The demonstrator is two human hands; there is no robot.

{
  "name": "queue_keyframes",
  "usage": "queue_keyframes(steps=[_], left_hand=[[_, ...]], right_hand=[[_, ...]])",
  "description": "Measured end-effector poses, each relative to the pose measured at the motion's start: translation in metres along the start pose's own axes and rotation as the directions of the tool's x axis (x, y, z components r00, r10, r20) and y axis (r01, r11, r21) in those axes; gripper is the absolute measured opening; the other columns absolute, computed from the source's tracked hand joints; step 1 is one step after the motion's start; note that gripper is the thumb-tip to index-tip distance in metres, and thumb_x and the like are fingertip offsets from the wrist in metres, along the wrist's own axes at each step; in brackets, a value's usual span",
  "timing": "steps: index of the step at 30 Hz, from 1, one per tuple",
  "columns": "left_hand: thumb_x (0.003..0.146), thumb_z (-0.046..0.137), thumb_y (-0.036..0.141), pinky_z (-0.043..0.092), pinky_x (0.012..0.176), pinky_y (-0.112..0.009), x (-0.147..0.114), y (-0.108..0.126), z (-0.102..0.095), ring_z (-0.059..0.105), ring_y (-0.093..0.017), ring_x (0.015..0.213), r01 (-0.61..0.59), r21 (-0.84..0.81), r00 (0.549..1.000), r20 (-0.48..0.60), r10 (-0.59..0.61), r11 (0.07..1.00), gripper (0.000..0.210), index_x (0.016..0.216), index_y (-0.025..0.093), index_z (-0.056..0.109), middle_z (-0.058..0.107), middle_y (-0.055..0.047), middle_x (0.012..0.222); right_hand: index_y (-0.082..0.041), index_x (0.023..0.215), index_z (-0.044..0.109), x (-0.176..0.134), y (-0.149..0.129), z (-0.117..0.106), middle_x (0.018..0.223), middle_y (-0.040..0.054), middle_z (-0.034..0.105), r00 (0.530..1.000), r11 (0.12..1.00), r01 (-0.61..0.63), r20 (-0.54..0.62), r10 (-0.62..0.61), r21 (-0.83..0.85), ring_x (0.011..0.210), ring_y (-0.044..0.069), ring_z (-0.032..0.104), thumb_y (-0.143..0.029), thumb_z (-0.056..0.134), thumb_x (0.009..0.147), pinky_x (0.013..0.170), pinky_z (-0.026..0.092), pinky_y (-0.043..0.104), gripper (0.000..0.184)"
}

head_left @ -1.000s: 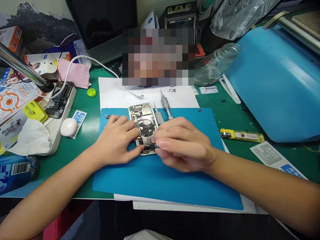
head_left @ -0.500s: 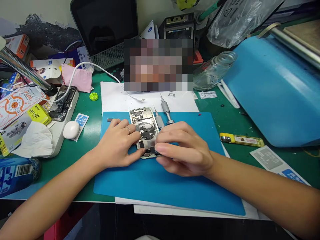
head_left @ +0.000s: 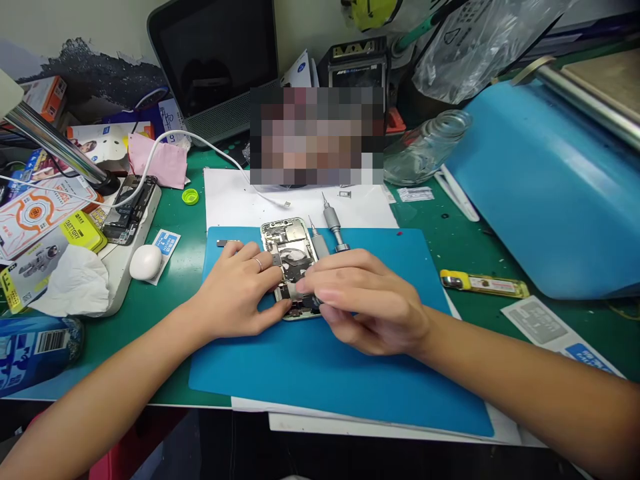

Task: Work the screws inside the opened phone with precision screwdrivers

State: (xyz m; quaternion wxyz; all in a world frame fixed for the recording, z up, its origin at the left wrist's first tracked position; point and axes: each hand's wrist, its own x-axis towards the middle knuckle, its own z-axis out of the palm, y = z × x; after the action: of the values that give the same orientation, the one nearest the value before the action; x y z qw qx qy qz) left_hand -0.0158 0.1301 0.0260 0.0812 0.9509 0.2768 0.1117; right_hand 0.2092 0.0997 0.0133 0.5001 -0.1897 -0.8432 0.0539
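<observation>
On blue matting [head_left: 320, 383], hands [head_left: 240, 292] [head_left: 373, 303] partly cover a phone [head_left: 294, 257]

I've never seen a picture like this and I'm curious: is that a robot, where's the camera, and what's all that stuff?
No robot here! Those are a person's two bare hands, seen by a camera worn on the person's head, looking forward and down.

The left hand rests its fingers at the left edge of an opened phone, lying on a blue mat. The right hand is curled above the phone's lower right; I can't tell what it holds.

Just beyond it lie two gray pointed tools, like screwdrivers. On the green table you'll also spot a yellow cutter and a glass jar.
</observation>
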Motion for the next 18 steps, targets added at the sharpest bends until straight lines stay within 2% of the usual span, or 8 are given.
queue_keyframes(steps=[3, 6, 11, 18], left_hand=[[0.100, 0.052, 0.043, 0.032, 0.078, -0.041, -0.0001, -0.0002, 0.0000, 0.052, -0.022, 0.082, -0.003, -0.006, 1.000, -0.003, 0.003, 1.000, 0.031, 0.081, 0.020, 0.058, 0.064, -0.004, 0.084], [0.100, 0.053, 0.043, 0.032, 0.079, -0.041, -0.0002, -0.0004, -0.0002, 0.052, -0.022, 0.082, -0.003, -0.007, 1.000, 0.003, 0.003, 1.000, 0.030, 0.082, 0.020, 0.059, 0.065, -0.005, 0.085], [0.100, 0.053, 0.043, 0.031, 0.079, -0.042, -0.0003, -0.0006, -0.0006, 0.052, -0.022, 0.082, 0.005, -0.007, 1.000, 0.016, -0.005, 1.000, 0.030, 0.082, 0.020, 0.059, 0.064, -0.005, 0.084], [0.100, 0.053, 0.043, 0.032, 0.079, -0.042, -0.0006, -0.0010, -0.0005, 0.051, -0.022, 0.082, -0.003, -0.018, 1.000, 0.002, 0.003, 1.000, 0.030, 0.082, 0.020, 0.059, 0.064, -0.005, 0.084]], right_hand=[[-0.017, 0.114, 0.057, -0.0003, 0.0003, 0.0012, 0.088, 0.0046, 0.074, 1.000, 1.000, 0.008, -0.014, -0.008, -0.005, 0.084, 0.015, 0.070, -0.006, 0.056, 0.097, 0.080, 0.064, 0.033, 0.020], [-0.015, 0.113, 0.058, -0.0010, 0.0006, 0.0014, 0.091, 0.0074, 0.074, 1.000, 1.000, 0.022, -0.007, -0.022, -0.022, 0.086, 0.016, 0.070, -0.012, 0.058, 0.099, 0.080, 0.064, 0.034, 0.014], [-0.018, 0.118, 0.058, -0.0006, -0.0012, 0.0001, 0.094, 0.0058, 0.077, 1.000, 0.999, -0.017, 0.013, 0.016, 0.029, 0.091, 0.016, 0.074, -0.004, 0.053, 0.095, 0.084, 0.065, 0.035, 0.027], [-0.017, 0.116, 0.057, -0.0011, -0.0010, 0.0017, 0.087, 0.0037, 0.074, 1.000, 0.999, -0.006, 0.004, 0.006, 0.034, 0.083, 0.014, 0.072, -0.003, 0.054, 0.095, 0.080, 0.065, 0.033, 0.025]])
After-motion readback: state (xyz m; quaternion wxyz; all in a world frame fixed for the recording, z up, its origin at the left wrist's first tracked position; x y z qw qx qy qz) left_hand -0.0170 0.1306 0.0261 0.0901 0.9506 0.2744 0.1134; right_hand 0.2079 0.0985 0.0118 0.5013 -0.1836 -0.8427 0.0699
